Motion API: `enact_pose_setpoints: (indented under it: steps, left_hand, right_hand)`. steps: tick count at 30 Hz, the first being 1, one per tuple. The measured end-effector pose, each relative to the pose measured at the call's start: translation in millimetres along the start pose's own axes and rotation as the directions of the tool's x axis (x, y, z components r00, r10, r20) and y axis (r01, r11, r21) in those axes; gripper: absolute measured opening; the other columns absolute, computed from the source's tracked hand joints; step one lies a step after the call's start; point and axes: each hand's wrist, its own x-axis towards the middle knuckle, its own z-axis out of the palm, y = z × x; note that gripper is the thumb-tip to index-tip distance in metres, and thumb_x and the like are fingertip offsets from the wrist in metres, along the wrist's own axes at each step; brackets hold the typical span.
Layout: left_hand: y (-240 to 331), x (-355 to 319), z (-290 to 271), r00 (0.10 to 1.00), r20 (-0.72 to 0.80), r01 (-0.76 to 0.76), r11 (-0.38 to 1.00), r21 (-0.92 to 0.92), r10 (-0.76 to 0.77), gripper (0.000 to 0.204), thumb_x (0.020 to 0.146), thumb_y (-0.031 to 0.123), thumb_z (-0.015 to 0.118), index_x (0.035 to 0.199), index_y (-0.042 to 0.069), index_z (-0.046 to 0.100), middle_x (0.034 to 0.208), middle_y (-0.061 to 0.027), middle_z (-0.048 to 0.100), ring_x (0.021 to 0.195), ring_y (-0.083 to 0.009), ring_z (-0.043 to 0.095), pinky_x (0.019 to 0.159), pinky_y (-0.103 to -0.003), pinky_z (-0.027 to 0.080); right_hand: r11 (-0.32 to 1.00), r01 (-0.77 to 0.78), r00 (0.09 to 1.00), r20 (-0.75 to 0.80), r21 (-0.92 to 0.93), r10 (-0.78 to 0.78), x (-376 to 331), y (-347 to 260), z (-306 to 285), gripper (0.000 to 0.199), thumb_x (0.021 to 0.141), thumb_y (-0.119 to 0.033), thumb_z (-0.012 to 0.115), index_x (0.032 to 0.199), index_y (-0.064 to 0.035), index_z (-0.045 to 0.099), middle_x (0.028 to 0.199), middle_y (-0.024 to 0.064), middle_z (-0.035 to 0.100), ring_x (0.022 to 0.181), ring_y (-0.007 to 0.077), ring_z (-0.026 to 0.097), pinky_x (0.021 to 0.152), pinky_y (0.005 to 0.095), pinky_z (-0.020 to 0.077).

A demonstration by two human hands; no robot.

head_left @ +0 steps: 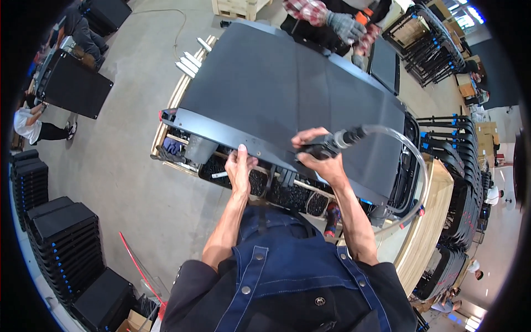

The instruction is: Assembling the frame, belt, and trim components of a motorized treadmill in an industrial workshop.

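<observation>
Head view, looking down over a denim apron bib (pixel 287 260) at a workbench.

Left hand (pixel 241 169): fingers curled over the near edge of a large dark flat panel (pixel 287 88), thumb on top, gripping the rim. The panel lay flat across a wooden-framed bench (pixel 168 113) and covered most of it; its near edge was a dark metal rail (pixel 232 130) running from the left corner toward the right hand.

Right hand (pixel 321 152): closed fully around a black pneumatic tool (pixel 332 145), held low against the same near edge of the panel, just beside the left hand. A clear hose (pixel 412 160) ran from the rear of the tool, arched right and dropped past the panel's right end.

Containers: under the panel's near edge, open bins (pixel 287 193) sat in the bench frame, filled with small black parts, possibly fasteners; too small to tell. A grey cup-shaped tub (pixel 198 148) stood near the left corner, contents not visible.

Surroundings: 4 white short bars (pixel 191 61) lay on the bench's far left edge. A second person's gloved hands (pixel 345 25), with a plaid sleeve, were at the panel's far side. Stacks of black panels (pixel 66 238) stood on the concrete floor at left, and racks of similar black frames (pixel 459 182) at right. Another person (pixel 33 124) crouched at far left beside a dark panel (pixel 72 83) resting on the floor.
</observation>
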Motion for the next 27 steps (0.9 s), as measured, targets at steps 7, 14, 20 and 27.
enact_pose_setpoints:
  steps: [7, 14, 20, 27]
  left_hand:
    - [-4, 14, -25, 0.978, 0.184, 0.092, 0.995, 0.030, -0.096, 0.070, 0.095, 0.056, 0.066, 0.122, -0.007, 0.055, 0.101, -0.0131, 0.069, 0.096, -0.0238, 0.071, 0.083, -0.034, 0.058]
    - [-69, 63, -152, 0.969, 0.188, -0.240, 0.437, 0.867, 0.159, 0.028, 0.086, 0.011, 0.067, 0.114, 0.008, 0.071, 0.099, -0.0153, 0.071, 0.093, -0.0377, 0.068, 0.084, -0.044, 0.054]
    - [-95, 81, -153, 0.748, 0.659, -0.656, 0.062, 0.752, -0.079, 0.035, 0.082, 0.009, 0.070, 0.117, 0.011, 0.068, 0.113, -0.0146, 0.057, 0.113, -0.0382, 0.056, 0.093, -0.049, 0.048]
    - [-79, 105, -143, 0.568, 0.818, -0.822, -0.032, 0.568, -0.092, 0.031, 0.090, 0.009, 0.060, 0.120, 0.006, 0.064, 0.117, -0.0141, 0.057, 0.114, -0.0380, 0.057, 0.099, -0.050, 0.048]
  right_hand:
    - [0.984, 0.029, 0.999, 0.046, -0.174, -0.022, 0, -5, -2, 0.059, 0.074, 0.000, 0.082, 0.128, -0.0006, 0.056, 0.125, 0.0162, 0.067, 0.117, 0.0234, 0.064, 0.103, 0.0402, 0.0505]
    - [0.908, -0.292, 0.902, -0.402, -0.302, 0.157, -71, 47, 20, 0.045, 0.086, -0.011, 0.077, 0.127, -0.0009, 0.060, 0.104, 0.0090, 0.069, 0.093, 0.0149, 0.064, 0.085, 0.0305, 0.0525]
    - [0.747, -0.539, 0.842, -0.257, -0.389, 0.474, -114, 119, 52, 0.018, 0.093, -0.015, 0.073, 0.102, 0.0010, 0.071, 0.086, 0.0053, 0.072, 0.076, 0.0080, 0.064, 0.070, 0.0260, 0.0525]
    - [0.418, -0.316, 0.828, -0.032, -0.852, 0.560, -89, 259, 81, 0.023, 0.093, -0.015, 0.061, 0.111, -0.0024, 0.068, 0.099, 0.0177, 0.074, 0.086, 0.0326, 0.073, 0.074, 0.0422, 0.0589]
